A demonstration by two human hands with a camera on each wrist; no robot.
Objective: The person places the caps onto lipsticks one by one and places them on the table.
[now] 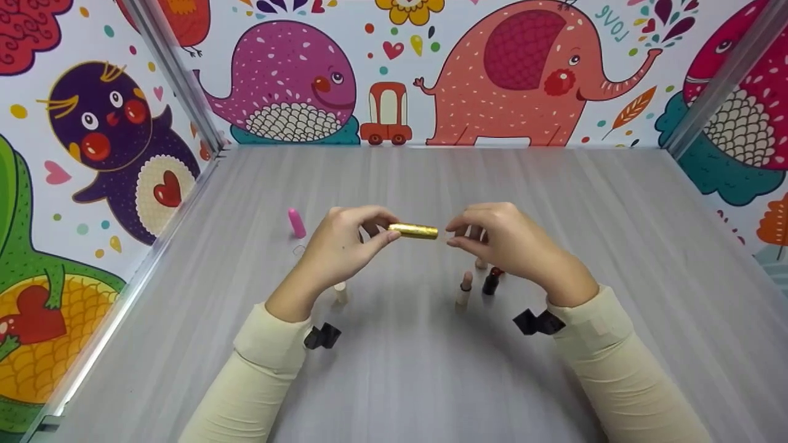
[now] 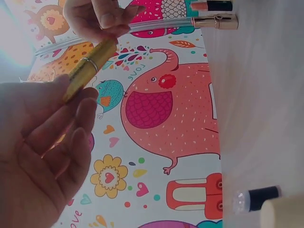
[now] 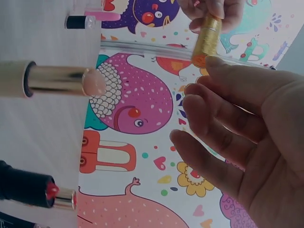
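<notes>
My left hand (image 1: 348, 243) pinches one end of a gold lipstick tube (image 1: 414, 231) between thumb and fingers, well above the table. The tube lies nearly level and points right in the head view. A silvery ring runs round the tube (image 2: 90, 64) in the left wrist view. Just off its right end, my right hand (image 1: 508, 240) hovers with fingers loosely bent and nothing held; a small gap shows. Below that hand stand a nude lipstick (image 1: 465, 289) with its bullet bare and a black lipstick (image 1: 491, 281) with a red tip. A third lipstick (image 1: 481, 263) is partly hidden behind the hand.
Left of the left hand a bright pink tube (image 1: 297, 223) stands on the grey table (image 1: 394, 369), near a small clear item (image 1: 299, 250). A cream piece (image 1: 340, 292) stands below the left wrist. Printed cartoon panels (image 1: 295, 80) wall the table's back and sides.
</notes>
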